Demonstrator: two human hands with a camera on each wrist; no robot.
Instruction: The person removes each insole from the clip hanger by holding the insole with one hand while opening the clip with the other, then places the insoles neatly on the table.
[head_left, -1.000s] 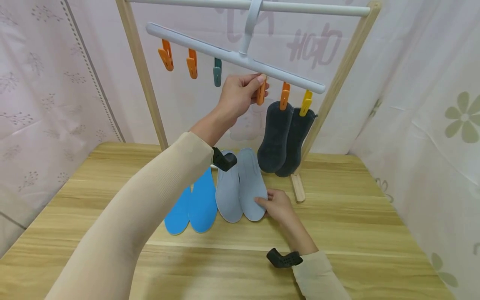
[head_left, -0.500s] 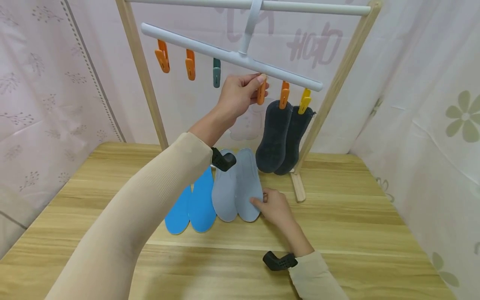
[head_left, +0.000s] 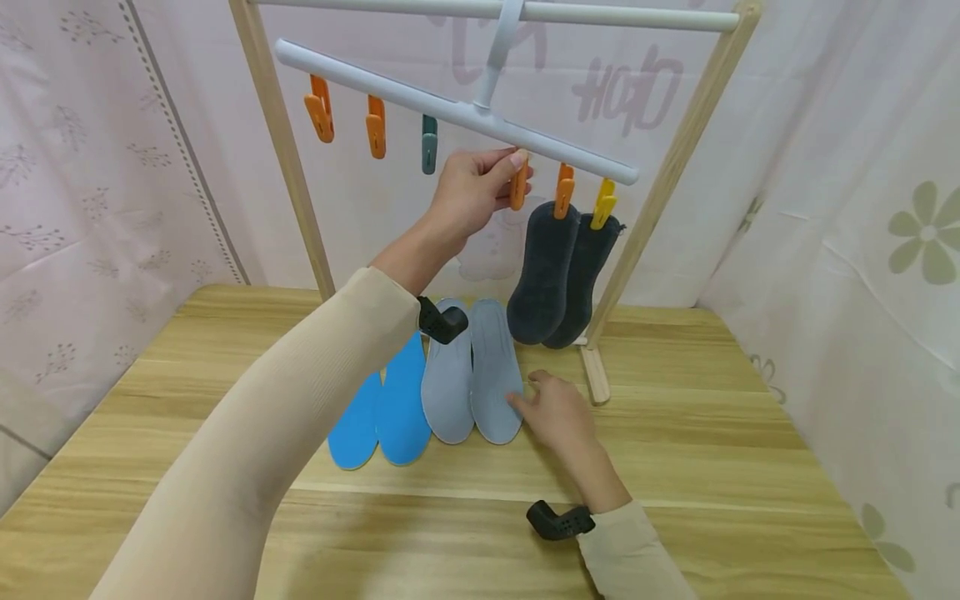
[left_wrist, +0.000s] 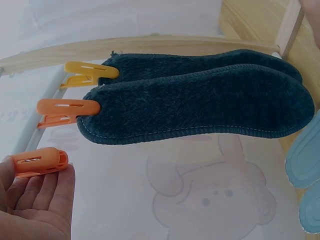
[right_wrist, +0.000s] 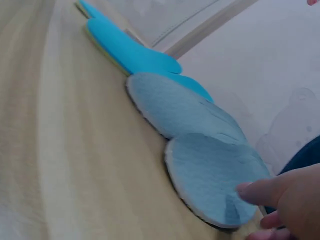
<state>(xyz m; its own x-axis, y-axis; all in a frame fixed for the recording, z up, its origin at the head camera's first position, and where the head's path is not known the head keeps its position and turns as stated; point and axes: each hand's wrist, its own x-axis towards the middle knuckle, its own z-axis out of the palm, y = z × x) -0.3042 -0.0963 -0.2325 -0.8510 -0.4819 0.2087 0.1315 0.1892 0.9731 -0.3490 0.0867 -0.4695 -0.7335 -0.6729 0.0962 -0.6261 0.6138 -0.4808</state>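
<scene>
My left hand pinches an orange clothespin under the white hanger; nothing hangs from that pin in the left wrist view. To its right, two dark fuzzy insoles hang from an orange clothespin and a yellow clothespin. On the table, my right hand is at the right edge of a grey insole, the thumb over its surface and the fingers spread apart beside it. A second grey insole lies alongside, its top partly behind the left wrist camera.
Two blue insoles lie left of the grey pair, partly hidden by the left sleeve. Two orange clothespins and a green clothespin hang on the hanger's left half. A wooden rack with a white bar carries the tilted hanger.
The grey insoles have slid slightly left toward the blue pair, and my right hand's fingers have loosened from the edge. The hanger has shifted slightly left; my left hand keeps its pinch.
</scene>
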